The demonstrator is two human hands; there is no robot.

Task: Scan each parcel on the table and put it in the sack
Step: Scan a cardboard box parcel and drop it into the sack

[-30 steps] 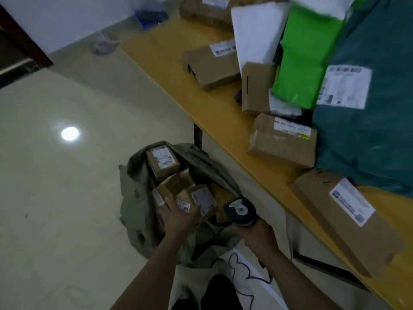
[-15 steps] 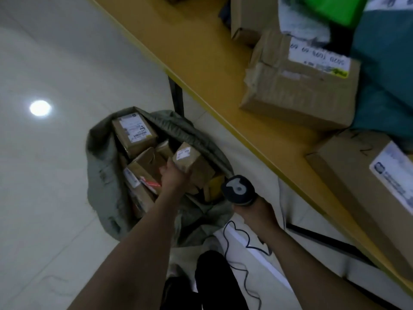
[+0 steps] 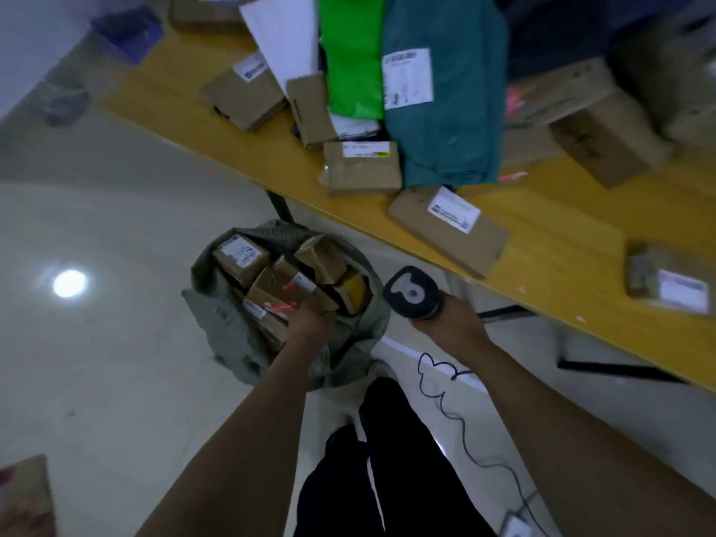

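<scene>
Pale glossy floor [image 3: 97,381], one lamp glare on it; a long yellow table [image 3: 542,242] runs along the right. An olive-grey cloth sack [image 3: 217,323] sits open on the floor just off the table edge, packed with small brown cardboard boxes [image 3: 240,257] that carry white labels. Red light streaks cross some of them.

Our left hand [image 3: 308,325] reaches in among those boxes. Its fingers are hidden, so we cannot tell whether they grip anything. Our right hand [image 3: 451,323] wraps its fingers round the handle of a dark corded handheld scanner [image 3: 410,292], beside the sack.

On the table lie a flat brown cardboard parcel [image 3: 449,230], a teal plastic mailer [image 3: 445,122] and a bright green mailer [image 3: 352,60]. All label print is too blurred to read.
</scene>
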